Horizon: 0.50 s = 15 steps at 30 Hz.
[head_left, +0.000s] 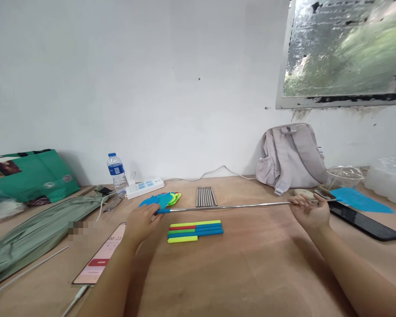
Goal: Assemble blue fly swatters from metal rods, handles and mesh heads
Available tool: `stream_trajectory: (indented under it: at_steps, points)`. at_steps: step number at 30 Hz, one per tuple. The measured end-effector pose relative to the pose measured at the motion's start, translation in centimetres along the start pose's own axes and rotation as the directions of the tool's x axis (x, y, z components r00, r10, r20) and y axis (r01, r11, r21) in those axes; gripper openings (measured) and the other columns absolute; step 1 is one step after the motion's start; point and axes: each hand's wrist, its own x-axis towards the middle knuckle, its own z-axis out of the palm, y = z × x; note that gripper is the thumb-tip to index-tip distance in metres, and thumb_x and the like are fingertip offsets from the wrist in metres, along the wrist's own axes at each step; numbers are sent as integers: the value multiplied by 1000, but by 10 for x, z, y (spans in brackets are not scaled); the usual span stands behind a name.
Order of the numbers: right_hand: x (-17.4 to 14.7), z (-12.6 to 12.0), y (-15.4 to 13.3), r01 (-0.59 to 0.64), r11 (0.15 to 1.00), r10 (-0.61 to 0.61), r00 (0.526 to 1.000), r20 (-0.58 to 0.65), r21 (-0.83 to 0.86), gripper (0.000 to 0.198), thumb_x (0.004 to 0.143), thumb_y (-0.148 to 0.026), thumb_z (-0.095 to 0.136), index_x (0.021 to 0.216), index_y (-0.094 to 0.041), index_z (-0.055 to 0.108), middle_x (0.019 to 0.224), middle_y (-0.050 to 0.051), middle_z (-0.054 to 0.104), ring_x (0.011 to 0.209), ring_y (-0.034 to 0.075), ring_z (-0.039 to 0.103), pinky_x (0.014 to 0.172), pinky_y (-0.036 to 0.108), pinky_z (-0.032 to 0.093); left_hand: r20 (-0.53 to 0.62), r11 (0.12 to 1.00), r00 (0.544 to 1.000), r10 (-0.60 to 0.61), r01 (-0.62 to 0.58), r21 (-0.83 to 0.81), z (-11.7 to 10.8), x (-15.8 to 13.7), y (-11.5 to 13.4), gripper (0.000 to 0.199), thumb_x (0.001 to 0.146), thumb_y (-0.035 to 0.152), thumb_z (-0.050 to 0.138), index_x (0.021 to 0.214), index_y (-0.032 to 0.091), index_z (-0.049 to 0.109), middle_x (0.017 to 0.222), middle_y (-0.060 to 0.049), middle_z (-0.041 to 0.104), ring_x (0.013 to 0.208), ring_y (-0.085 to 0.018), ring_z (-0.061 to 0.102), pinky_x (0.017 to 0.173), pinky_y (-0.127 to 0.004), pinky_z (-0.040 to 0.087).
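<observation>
A brown table (237, 268) bore slim metal rods (206, 197), coloured tubes (201, 233) just nearer, a lit phone (98, 262) to their left and a dark phone (365, 221) at right; along its far side were a teal bag (49, 176), a water bottle (116, 171), a power strip (145, 189) and a grey backpack (302, 158)

Phone (102, 253), lying on table (251, 273) — screen shows "00:23" in dark digits; smaller lines beneath, and pale marking on red bar (98, 263), too small to read. Bottle (119, 179) — white lettering on blue label (115, 169), illegible. Green bag (36, 174): small pale patches, print unreadable.
</observation>
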Motion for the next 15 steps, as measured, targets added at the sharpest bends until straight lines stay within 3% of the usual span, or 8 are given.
stream_trajectory:
  at_steps: [4, 7, 12, 15]
  points:
    - [2, 2, 4, -166, 960, 149, 985, -89, -226, 10, 71, -27, 47, 65, -19, 47, 62, -1, 53, 59, 12, 54, 56, 28, 49, -81, 984, 981, -175, 177, 20, 3, -1, -8, 20, 73, 29, 42, 66, 21, 58, 68, -2, 62, 71, -21, 54, 55, -27, 28]
    - [5, -1, 5, -254, 912, 216, 965, -147, -321, 11, 71, -26, 49, 74, -17, 54, 68, 1, 58, 61, 13, 56, 53, 27, 49, -135, 962, 954, -269, 273, 18, 3, -3, -16, 21, 71, 29, 42, 65, 22, 60, 68, -3, 62, 70, -22, 53, 55, -27, 28]
    - [7, -4, 4, -231, 930, 148, 948, -282, -287, 11, 73, -26, 49, 75, -16, 52, 69, 1, 55, 57, 11, 54, 47, 23, 49, -192, 926, 913, -361, 375, 45, 4, -6, -27, 25, 72, 32, 42, 71, 23, 64, 67, -5, 62, 75, -25, 52, 59, -29, 29]
    - [8, -5, 2, -169, 956, 58, 910, -410, -240, 13, 71, -27, 52, 76, -16, 50, 72, 2, 53, 60, 12, 56, 47, 24, 50, -182, 915, 907, -379, 397, 73, 6, -7, -32, 23, 70, 30, 43, 72, 22, 64, 68, -5, 62, 75, -26, 51, 61, -31, 30]
